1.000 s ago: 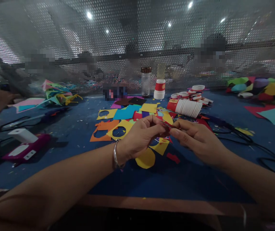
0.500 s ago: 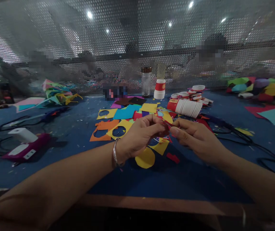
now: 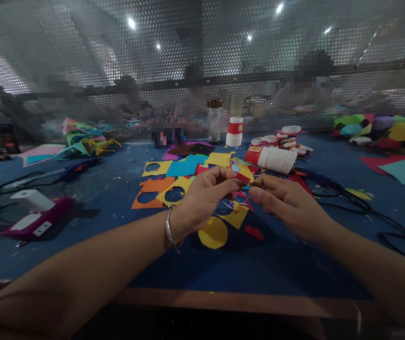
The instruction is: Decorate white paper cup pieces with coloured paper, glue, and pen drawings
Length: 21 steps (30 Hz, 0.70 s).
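Over the middle of the table my left hand (image 3: 207,196) is closed, its thumb and fingers pinching a small piece of red paper (image 3: 242,177). My right hand (image 3: 285,200) meets it from the other side, thumb and forefinger pressed together at the right end of the same piece. My fingertips hide much of the paper. Below my hands lie a yellow paper disc (image 3: 213,233) and a red paper scrap (image 3: 255,232). Yellow paper with a cut-out (image 3: 236,217) is partly covered by my left hand.
Coloured sheets, including a blue one (image 3: 184,166) and an orange one (image 3: 147,196), spread behind my hands. A stack of paper cups (image 3: 275,158) lies on its side; more cups (image 3: 234,132) stand beside a glass jar (image 3: 215,125). A purple power strip (image 3: 41,219) and cables (image 3: 351,196) flank the work area.
The red paper has turned slightly between my fingers and shows more of its face. Both hands stay in nearly the same place.
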Motion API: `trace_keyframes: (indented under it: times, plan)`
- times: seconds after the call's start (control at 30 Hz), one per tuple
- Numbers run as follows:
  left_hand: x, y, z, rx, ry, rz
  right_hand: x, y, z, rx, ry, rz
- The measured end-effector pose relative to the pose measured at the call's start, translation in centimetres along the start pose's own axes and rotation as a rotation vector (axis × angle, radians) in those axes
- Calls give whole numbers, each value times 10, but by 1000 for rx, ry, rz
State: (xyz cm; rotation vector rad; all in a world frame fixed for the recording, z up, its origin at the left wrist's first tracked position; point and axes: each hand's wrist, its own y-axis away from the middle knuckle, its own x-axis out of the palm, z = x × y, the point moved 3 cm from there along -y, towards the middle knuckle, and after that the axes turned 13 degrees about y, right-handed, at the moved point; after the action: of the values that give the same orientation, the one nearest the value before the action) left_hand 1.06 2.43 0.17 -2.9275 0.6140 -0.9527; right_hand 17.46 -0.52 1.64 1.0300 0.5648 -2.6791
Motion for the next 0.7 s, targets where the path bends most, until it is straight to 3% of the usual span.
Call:
trace_keyframes:
  times: [0.43, 0.7]
  plan:
    - [0, 1, 4, -6, -69, 22, -1, 1, -1, -15, 70, 7]
    - [0, 0, 5, -120, 41, 15, -3, 2, 3, -20, 92, -2]
